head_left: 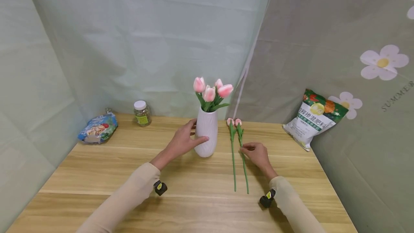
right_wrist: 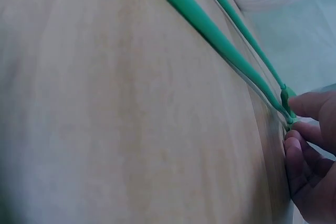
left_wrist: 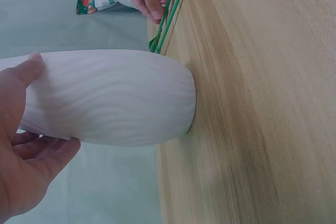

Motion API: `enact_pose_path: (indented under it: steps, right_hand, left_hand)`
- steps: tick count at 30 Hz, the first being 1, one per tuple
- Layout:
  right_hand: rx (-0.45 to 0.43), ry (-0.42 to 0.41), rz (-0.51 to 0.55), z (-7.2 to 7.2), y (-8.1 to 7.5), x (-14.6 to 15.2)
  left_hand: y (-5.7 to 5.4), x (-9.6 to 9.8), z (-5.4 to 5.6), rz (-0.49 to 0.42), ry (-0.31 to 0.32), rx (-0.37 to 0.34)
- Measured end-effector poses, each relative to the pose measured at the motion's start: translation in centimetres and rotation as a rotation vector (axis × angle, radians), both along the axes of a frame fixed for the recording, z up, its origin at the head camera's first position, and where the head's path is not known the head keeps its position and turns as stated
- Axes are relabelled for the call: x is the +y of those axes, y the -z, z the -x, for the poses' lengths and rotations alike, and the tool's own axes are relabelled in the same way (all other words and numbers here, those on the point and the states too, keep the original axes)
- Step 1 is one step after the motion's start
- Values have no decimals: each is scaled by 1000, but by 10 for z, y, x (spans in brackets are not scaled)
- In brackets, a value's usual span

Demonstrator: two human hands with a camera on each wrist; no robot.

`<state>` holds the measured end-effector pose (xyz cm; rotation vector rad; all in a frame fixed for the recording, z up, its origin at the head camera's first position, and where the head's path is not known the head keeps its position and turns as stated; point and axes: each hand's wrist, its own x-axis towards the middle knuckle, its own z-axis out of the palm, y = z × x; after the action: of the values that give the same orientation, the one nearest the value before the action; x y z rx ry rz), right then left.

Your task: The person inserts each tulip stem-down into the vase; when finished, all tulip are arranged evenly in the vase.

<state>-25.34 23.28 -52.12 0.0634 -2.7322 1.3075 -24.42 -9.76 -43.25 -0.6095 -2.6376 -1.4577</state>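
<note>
A white ribbed vase stands upright on the table, with several pink tulips in its mouth. My left hand grips it from the left, thumb across the front and fingers round the far side; the left wrist view shows thumb and fingers on opposite sides of the vase. To the vase's right, two more tulips lie side by side, blooms toward the wall. My right hand pinches the stem of the right-hand tulip below its leaves. The left-hand tulip lies just beside it, untouched.
At the back left are a blue snack-like bag and a clear jar with a white lid. A white and green printed bag leans against the curtain at the back right. Fabric walls border the wooden table.
</note>
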Motion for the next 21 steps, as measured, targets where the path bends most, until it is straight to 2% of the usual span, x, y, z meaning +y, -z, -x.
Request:
enact_pose_path:
  steps: [21]
  right_hand:
    - [-41,46,-68,2,-1,-5]
  left_hand:
    - [1,0,0,12,-2,3]
